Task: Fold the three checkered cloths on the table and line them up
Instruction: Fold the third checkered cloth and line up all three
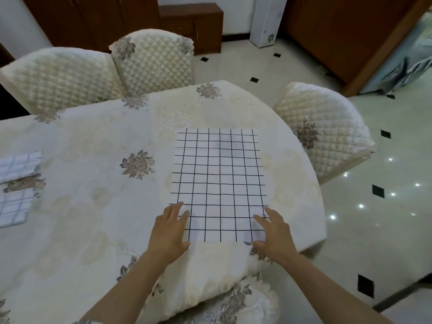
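Your table (88, 136), draped in a flowered cover, fills most of the view, with quilted chairs (152, 61) round its far side. The black-lined cloth (219, 181) lies spread flat near the table's right end, straight before you. At the left edge, partly out of frame, lie the far cloth (19, 163) and the near cloth (14, 206), apart. Your left hand (169, 232) rests on the black-lined cloth's near left corner, fingers straight. Your right hand (272, 232) touches the near right corner, fingers spread, gripping nothing.

Table (93, 141) with apparently three checkered cloths (219, 178)
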